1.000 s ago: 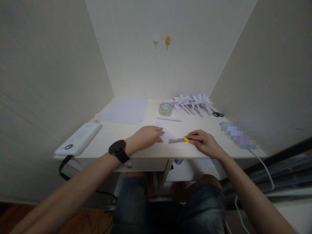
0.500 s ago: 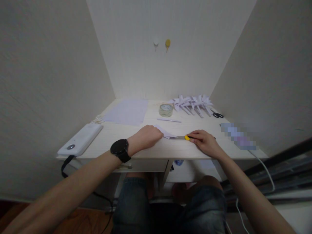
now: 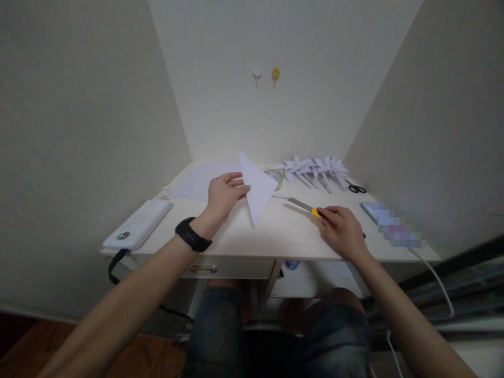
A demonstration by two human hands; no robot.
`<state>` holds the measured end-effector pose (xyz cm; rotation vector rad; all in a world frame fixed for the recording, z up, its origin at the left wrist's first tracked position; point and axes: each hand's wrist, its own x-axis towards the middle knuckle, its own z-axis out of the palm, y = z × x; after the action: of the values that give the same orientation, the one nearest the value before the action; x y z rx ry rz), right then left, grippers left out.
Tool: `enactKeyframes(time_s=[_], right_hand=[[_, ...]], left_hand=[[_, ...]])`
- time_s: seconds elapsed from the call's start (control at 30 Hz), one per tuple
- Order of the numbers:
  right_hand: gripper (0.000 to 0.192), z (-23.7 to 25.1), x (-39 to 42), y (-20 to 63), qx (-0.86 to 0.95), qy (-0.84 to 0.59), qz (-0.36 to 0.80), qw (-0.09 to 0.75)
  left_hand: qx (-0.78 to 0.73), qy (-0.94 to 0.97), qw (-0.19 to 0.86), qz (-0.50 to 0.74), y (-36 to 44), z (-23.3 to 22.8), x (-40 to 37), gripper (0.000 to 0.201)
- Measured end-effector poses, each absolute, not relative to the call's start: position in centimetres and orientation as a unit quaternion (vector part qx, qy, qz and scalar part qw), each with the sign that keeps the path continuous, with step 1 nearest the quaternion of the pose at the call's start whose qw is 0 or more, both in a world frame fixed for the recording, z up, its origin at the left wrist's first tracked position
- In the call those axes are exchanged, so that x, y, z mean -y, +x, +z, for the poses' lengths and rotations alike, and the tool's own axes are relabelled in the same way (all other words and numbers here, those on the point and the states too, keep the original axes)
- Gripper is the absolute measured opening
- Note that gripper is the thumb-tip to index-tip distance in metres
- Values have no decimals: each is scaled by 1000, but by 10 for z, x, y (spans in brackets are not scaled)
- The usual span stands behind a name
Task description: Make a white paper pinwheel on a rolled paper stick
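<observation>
Pinched in my left hand (image 3: 226, 193) is a folded white paper triangle (image 3: 258, 188), raised above the desk with one point up and one down. My right hand (image 3: 340, 228) grips a knife (image 3: 301, 205) with a broad metal blade, a yellow collar and a dark handle; its blade points left toward the paper without touching it. Behind the paper sits a roll of clear tape (image 3: 276, 177), partly covered. A thin white stick (image 3: 281, 196) lies on the desk, its left part hidden by the paper.
White paper sheets (image 3: 197, 178) lie at the back left. Several paper pinwheels (image 3: 315, 168) are piled at the back right, beside black-handled scissors (image 3: 356, 188). A white device (image 3: 137, 224) with a strap rests at the left edge, and a phone (image 3: 389, 223) with a cable at the right.
My left hand has lifted the folded paper off the desk and turned it upright. The knife has come away from the paper, its blade tip now raised.
</observation>
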<state>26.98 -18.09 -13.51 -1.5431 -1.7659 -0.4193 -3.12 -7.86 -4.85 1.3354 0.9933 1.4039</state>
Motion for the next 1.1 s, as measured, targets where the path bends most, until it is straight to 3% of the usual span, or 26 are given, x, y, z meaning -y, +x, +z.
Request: enactKeyframes(time_s=[0.13, 0.27, 0.9, 1.1], right_hand=[[27, -131, 183, 256, 697, -585, -180, 373], [28, -123, 183, 242, 716, -573, -163, 365], [27, -123, 175, 226, 704, -595, -169, 348], [26, -126, 167, 222, 738, -589, -127, 304]], left_hand=[[-400, 435, 584, 556, -30, -67, 84, 38], [-403, 398, 630, 531, -26, -79, 87, 30], [-409, 402, 622, 533, -21, -92, 89, 34], [-393, 462, 627, 488, -24, -101, 92, 29]])
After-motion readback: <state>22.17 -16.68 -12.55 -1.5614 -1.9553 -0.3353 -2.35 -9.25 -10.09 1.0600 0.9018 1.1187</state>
